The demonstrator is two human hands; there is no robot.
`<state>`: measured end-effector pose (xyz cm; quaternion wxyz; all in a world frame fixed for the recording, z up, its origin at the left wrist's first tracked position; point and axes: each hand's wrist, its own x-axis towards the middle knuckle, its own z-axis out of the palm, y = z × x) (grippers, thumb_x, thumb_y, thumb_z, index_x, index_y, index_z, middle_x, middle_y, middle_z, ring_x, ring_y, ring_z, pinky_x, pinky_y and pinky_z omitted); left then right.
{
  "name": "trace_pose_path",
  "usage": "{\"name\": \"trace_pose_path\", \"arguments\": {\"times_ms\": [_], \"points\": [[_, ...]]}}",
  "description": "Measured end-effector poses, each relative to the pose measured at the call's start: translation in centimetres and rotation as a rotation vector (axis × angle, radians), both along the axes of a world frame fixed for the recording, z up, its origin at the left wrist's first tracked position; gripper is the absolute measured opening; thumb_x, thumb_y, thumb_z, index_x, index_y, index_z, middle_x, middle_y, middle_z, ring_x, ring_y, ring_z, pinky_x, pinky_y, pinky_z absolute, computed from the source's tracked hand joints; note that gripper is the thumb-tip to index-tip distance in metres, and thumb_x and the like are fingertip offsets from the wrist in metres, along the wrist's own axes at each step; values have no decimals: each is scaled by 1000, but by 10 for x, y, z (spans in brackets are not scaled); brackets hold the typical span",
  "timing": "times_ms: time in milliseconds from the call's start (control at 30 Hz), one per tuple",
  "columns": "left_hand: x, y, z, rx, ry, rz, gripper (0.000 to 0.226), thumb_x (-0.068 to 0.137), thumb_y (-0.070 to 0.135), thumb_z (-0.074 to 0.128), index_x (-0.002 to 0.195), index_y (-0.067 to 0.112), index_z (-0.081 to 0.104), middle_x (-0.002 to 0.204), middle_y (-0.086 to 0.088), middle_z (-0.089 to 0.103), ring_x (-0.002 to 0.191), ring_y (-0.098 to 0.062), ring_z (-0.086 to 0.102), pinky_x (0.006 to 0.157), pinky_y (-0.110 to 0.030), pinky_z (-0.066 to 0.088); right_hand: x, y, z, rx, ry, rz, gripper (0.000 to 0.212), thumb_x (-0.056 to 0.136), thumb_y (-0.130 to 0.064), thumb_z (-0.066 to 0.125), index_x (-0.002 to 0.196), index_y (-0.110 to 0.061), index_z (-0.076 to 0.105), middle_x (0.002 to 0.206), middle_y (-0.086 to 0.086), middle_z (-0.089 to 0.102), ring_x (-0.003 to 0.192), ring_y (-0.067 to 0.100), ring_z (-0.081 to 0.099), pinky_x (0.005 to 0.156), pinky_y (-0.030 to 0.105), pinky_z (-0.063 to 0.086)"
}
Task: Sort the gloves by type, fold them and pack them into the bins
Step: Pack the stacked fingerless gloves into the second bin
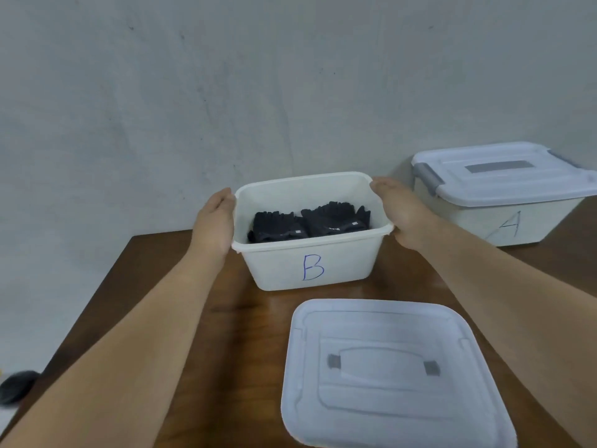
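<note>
A white bin marked B (310, 266) stands open on the brown table, with folded black gloves (310, 223) lying inside it. My left hand (214, 221) grips the bin's left rim and side. My right hand (400, 211) grips its right rim, fingers reaching along the back corner. A second white bin marked A (504, 221) stands at the back right, and its pale blue lid (497, 173) is clipped on.
A loose pale blue lid (387, 373) lies flat on the table in front of bin B. The brown table (226, 318) ends at the grey wall behind. A dark object (16, 386) lies on the floor at the left.
</note>
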<state>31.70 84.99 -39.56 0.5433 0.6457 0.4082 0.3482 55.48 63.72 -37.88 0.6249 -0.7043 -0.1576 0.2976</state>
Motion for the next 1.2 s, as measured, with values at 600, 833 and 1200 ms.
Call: {"name": "trace_pose_path", "arguments": {"times_ms": [600,833,1200], "points": [[-78,-193,-37,-217,542,-251,52,112,56,32,120,18,66,120,-2,71,108,-22,66,85,-38,54,-88,-215,-25,-592,-45,104,60,107,-60,50,151,-20,52,142,8,61,119,29,60,92,43,52],[-108,-210,4,-82,501,-192,56,109,56,43,121,9,71,110,-5,74,101,-21,68,82,-35,52,-117,-235,6,-478,-117,123,31,104,-46,62,118,-19,70,114,8,71,104,31,70,95,46,59],[-141,-188,145,106,17,-159,44,107,50,40,128,19,64,124,-9,69,115,-18,66,101,-40,53,-135,-202,140,124,-332,18,32,104,-48,58,125,-27,68,119,-4,73,108,18,72,93,37,59]]}}
